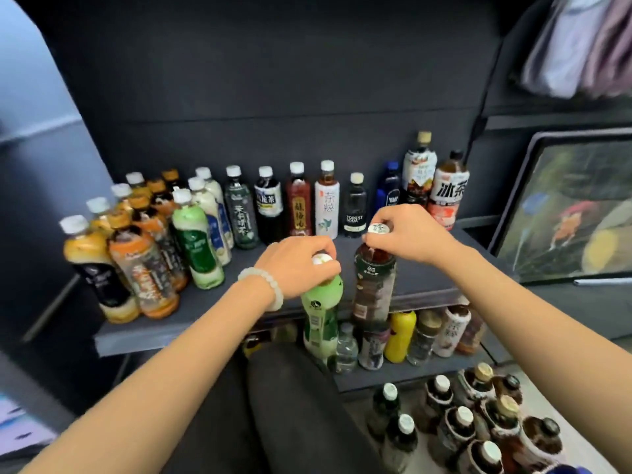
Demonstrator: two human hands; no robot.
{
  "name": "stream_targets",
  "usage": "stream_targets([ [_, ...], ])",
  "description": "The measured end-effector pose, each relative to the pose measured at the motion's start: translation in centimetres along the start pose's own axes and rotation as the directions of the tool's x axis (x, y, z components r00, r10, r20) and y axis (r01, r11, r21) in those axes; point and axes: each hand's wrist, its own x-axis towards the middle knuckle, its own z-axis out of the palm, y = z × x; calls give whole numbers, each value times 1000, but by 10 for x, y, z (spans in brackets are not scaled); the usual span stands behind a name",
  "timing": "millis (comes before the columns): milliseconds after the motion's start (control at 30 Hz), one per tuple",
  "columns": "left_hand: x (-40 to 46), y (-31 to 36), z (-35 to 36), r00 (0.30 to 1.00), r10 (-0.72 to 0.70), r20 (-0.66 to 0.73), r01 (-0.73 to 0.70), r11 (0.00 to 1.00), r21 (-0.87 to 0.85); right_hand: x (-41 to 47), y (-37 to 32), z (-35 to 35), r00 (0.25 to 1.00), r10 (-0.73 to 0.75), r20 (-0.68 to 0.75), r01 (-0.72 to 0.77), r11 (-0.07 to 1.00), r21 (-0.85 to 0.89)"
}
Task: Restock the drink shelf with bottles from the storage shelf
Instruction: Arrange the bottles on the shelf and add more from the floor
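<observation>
Bottles in both hands: left hand [298, 265] pinches the green bottle [320, 316] by its cap, right hand [407, 234] grips the dark tea bottle [373, 285] likewise, both held at the front edge of the grey shelf [212, 316]. Behind, a row of drinks [297, 203] lines the back wall.

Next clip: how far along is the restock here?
Midway, apparently. Done: the shelf already carries rows of bottles at left and along the back. In hand: the left hand grips a green bottle, the right hand a dark bottle. Left: the bare front-right shelf space; more bottles wait below.
</observation>
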Motion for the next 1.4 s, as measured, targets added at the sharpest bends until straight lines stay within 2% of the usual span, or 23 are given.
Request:
stream_targets([
  [200, -2, -48, -65, 987, -122, -101, 122, 992, -6, 60, -49, 6, 999, -53, 7, 52, 997, 53],
  [400, 2, -98, -100, 966, -226, -128, 235, 970, 60, 117, -82, 36, 992, -112, 53, 106, 988, 115],
  [600, 6, -153, -126, 933, -331, -141, 338, 941, 27, 168, -105, 71, 985, -148, 85, 138, 984, 112],
  [800, 10, -188, -135, 939, -332, -85, 340, 935, 100, 206, -115, 100, 983, -150, 108, 143, 987, 75],
  [1133, 18, -215, -138, 967, -252, -26, 253, 965, 74, 253, -123, 145, 994, -27, 109, 16, 995, 95],
  [1400, 13, -222, -144, 974, -223, -41, 224, 974, 33, 265, -136, 155, 996, -42, 79, 35, 995, 91],
])
